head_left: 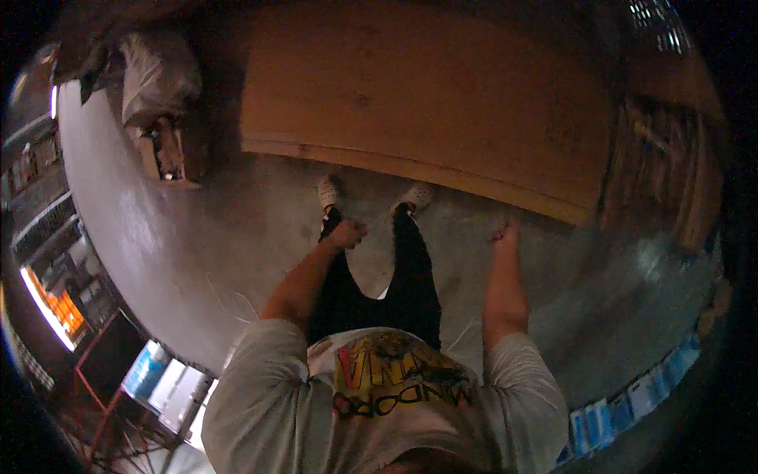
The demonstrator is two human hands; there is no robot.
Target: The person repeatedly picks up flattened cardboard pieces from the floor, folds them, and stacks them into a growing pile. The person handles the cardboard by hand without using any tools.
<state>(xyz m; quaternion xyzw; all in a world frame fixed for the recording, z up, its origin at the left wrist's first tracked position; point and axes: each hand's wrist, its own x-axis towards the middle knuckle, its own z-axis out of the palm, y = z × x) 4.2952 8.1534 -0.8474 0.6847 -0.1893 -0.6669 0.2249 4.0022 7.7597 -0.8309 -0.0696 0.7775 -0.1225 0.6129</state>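
My left hand [347,234] hangs above my left leg, its fingers curled in, with nothing seen in them. Out to the right, over the grey floor [466,261], my right hand [506,231] is curled too, with no object showing in it. It is nearest to the front edge of a large flat brown board [426,95], which looks like cardboard or plywood. Neither hand touches the board. Dim light hides the finer finger detail.
At the far left a cardboard box [168,154] stands beneath a pale sack [160,75]. Upright brown sheets [655,158] stand right of the board. Blue-and-white packages [632,403] line the lower right. White boxes [174,391] sit at lower left; a thin cord [237,308] lies on the floor.
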